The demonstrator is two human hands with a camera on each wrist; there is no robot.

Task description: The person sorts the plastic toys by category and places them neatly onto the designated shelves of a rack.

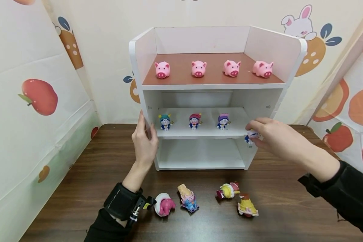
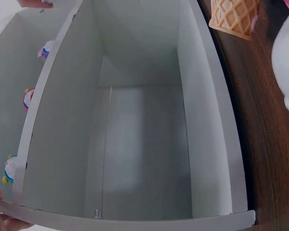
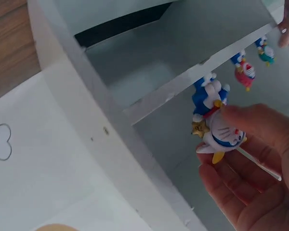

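A white toy shelf unit (image 1: 199, 137) stands on the table. My right hand (image 1: 273, 141) holds a blue-and-white cat figurine (image 3: 216, 122) between thumb and fingers, at the right end of the middle shelf's front edge. In the right wrist view the figurine has a gold star at its chest. Along the same shelf stand three similar figurines, with a teal hat (image 1: 165, 122), a red hat (image 1: 194, 121) and a purple hat (image 1: 223, 121). My left hand (image 1: 145, 144) grips the unit's left side panel, thumb inside the edge and fingers outside.
Several pink pigs, one of them the leftmost pig (image 1: 162, 70), line the brown top shelf (image 1: 211, 80). On the dark wood table (image 1: 278, 208) lie a pink-and-white figure (image 1: 164, 204), an ice-cream-cone figure (image 1: 188, 198) and two yellow-dressed figures (image 1: 228, 190). Printed sheets flank the table.
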